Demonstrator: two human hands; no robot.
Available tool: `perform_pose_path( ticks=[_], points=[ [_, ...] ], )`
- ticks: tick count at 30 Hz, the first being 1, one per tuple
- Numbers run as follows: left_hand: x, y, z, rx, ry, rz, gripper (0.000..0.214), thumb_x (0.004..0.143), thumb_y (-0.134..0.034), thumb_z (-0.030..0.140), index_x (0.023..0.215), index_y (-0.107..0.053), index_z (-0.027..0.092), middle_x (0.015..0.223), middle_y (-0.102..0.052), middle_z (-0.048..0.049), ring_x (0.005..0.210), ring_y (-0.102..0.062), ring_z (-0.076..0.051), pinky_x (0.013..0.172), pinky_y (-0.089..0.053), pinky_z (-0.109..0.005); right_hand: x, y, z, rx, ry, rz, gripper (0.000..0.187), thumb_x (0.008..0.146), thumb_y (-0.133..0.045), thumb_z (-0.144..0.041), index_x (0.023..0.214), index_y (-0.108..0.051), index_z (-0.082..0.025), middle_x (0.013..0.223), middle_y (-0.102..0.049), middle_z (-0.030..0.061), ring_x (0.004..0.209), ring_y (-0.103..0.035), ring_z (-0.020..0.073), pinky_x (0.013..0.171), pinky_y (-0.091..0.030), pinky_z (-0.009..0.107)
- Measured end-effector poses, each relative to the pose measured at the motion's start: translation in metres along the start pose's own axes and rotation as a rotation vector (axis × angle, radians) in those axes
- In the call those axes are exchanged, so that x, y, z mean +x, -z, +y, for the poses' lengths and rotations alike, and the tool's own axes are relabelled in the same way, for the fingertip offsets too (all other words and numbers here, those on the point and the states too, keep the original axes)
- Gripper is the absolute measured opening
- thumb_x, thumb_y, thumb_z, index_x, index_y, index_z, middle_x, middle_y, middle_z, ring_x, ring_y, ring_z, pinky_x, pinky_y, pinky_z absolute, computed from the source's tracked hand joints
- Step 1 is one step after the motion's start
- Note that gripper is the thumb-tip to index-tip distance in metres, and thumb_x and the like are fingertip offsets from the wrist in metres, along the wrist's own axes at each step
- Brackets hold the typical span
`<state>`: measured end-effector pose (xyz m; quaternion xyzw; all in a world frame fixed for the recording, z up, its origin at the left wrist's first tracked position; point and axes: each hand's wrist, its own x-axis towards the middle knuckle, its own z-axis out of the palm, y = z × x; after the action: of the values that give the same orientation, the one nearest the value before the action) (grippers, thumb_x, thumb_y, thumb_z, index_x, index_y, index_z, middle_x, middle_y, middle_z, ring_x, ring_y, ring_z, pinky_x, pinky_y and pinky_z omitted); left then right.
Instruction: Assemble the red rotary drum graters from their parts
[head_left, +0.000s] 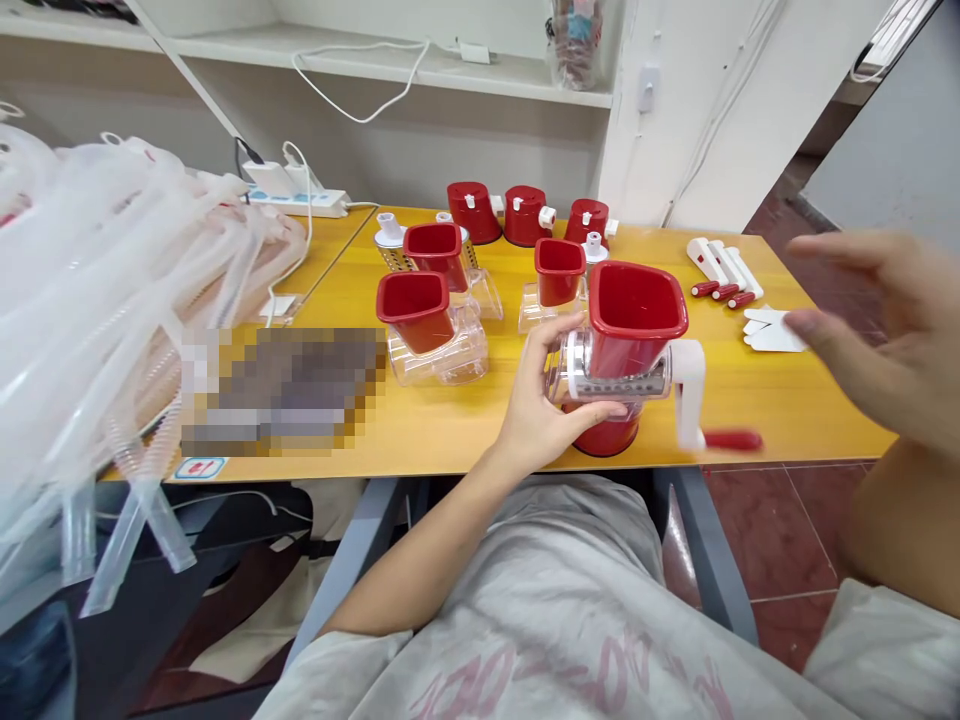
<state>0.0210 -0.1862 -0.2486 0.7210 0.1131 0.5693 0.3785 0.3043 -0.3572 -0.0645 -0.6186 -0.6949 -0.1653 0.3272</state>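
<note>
The left hand [541, 412] bends its fingers around the clear barrel [556, 380] of the grater [628, 348]; the right hand [909, 352] hovers right of the crank [688, 388], thumb and fingers spread.

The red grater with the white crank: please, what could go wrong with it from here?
The grater is near the front edge of the table; if the left hand slipped, it might fall. Its crank sticks out sideways, so the right hand might bump it.
</note>
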Motion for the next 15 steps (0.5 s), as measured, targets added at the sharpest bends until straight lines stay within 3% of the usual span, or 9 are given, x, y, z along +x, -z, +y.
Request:
perform_pose_path(
  ticks=[2,5,7,11,13,15],
  points=[
    [-0.001,-0.002,-0.001,0.002,0.014,0.007,0.108,0.084,-0.113,0.073,0.170,-0.061,0.035,0.166,-0.071,-0.0128,0.150,-0.075,-0.037,0.129,-0.064,-0.053,0.008,-0.006,-0.020,0.101,0.093,-0.204,0.070,0.114,-0.083,-0.063,0.179,-0.068,-0.042,0.168,-0.080,0.0053,0.147,-0.082,0.0410,0.126,-0.070,0.064],
    [0.000,-0.008,-0.003,-0.015,0.031,0.009,0.105,0.085,-0.109,0.077,0.170,-0.061,0.036,0.165,-0.070,-0.0127,0.149,-0.075,-0.037,0.129,-0.064,-0.055,0.038,-0.022,-0.035,0.171,0.196,-0.446,0.100,0.106,-0.089,-0.074,0.192,-0.051,-0.041,0.186,-0.066,0.0037,0.166,-0.070,0.0456,0.133,-0.067,0.066],
    [0.003,-0.012,-0.006,-0.044,0.044,0.008,0.105,0.086,-0.109,0.077,0.170,-0.061,0.037,0.165,-0.069,-0.0122,0.150,-0.074,-0.038,0.130,-0.064,-0.055,0.065,-0.037,-0.037,0.183,0.228,-0.530,0.105,0.099,-0.097,-0.072,0.189,-0.055,-0.038,0.180,-0.071,0.0047,0.167,-0.069,0.0473,0.132,-0.068,0.065],
    [0.010,-0.014,-0.011,-0.100,0.099,-0.024,0.116,0.080,-0.114,0.073,0.175,-0.056,0.040,0.173,-0.064,-0.0140,0.161,-0.067,-0.042,0.135,-0.061,-0.062,0.111,-0.048,-0.034,0.180,0.206,-0.676,0.078,0.087,-0.106,-0.061,0.156,-0.080,-0.035,0.126,-0.090,0.0018,0.121,-0.088,0.0368,0.108,-0.076,0.050],
    [0.011,-0.013,-0.012,-0.174,0.159,-0.043,0.131,0.078,-0.116,0.074,0.183,-0.044,0.044,0.181,-0.058,-0.0165,0.166,-0.064,-0.045,0.129,-0.066,-0.063,0.126,-0.041,-0.030,0.142,0.154,-0.731,0.074,0.081,-0.110,-0.061,0.144,-0.083,-0.031,0.109,-0.088,0.0007,0.096,-0.086,0.0306,0.087,-0.074,0.044],
    [0.007,-0.011,-0.012,-0.257,0.244,-0.031,0.140,0.079,-0.113,0.077,0.188,-0.031,0.048,0.186,-0.053,-0.0181,0.166,-0.064,-0.045,0.122,-0.071,-0.061,0.137,-0.028,-0.021,0.097,0.071,-0.735,0.077,0.077,-0.114,-0.061,0.141,-0.083,-0.030,0.107,-0.088,0.0015,0.084,-0.082,0.0269,0.071,-0.067,0.040]
  ],
)
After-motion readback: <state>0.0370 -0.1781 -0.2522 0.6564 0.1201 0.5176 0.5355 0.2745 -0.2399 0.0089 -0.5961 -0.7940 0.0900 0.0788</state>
